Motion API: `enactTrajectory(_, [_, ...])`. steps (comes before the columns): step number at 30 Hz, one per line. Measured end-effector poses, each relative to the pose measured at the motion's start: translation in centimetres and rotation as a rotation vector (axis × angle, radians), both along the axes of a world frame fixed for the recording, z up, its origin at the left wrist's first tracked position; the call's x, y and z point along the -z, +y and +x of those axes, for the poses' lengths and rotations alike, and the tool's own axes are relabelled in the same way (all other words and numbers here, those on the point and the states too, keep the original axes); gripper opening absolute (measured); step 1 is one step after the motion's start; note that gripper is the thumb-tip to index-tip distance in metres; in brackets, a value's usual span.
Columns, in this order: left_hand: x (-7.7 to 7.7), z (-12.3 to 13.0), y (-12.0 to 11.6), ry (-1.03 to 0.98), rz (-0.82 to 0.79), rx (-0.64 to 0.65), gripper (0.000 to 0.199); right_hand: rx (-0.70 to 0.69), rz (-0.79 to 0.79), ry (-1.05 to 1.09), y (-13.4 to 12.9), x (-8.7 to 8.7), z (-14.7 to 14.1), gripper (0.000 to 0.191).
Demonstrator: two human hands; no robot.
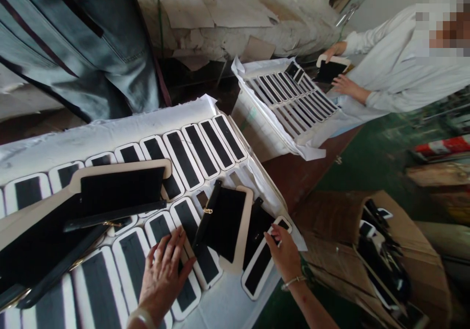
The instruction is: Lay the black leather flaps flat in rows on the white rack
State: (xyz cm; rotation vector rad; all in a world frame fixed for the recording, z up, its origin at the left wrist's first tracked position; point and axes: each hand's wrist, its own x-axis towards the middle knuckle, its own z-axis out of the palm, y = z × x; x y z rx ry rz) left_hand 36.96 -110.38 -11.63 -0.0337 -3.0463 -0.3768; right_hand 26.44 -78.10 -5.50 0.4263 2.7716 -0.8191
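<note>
My left hand (165, 270) rests palm down with fingers spread on a row of flat, rounded panels, each with a black middle and a white border. The thumb and fingers of my right hand (286, 255) pinch the upper end of a similar black-and-white panel (257, 272), which slants at the front corner of the lined tray. Between my hands lies a black piece with a cream border (225, 221) and a zipper along one side. More black zippered pieces (123, 192) are heaped across the panels on the left.
A second lined tray (257, 123) of panels stands farther back. Beside it, a co-worker's hands (348, 86) hold a black piece with a cream edge. An open cardboard box (330, 250) of black pieces sits at right. Another person's jeans (121, 50) are close behind my tray.
</note>
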Motion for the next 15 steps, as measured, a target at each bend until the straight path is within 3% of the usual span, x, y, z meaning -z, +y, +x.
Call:
enactTrajectory(5, [0.0,0.0,-0.1,0.011,-0.007,0.010,0.078,0.088,-0.188,-0.181,-4.8,1.5,1.9,0.038])
enactTrajectory(9, [0.0,-0.2,0.1,0.041,-0.020,0.011,0.079,0.189,-0.388,-0.211,-9.2,1.8,2.9,0.040])
enactTrajectory(12, [0.2,0.0,0.1,0.026,-0.009,0.004,0.077,0.207,-0.672,-0.235,-11.5,-1.1,3.1,0.043])
enactTrajectory(15, [0.6,0.7,-0.2,-0.030,0.040,-0.013,0.067,0.222,-1.111,-0.308,-13.7,-5.4,2.5,0.036])
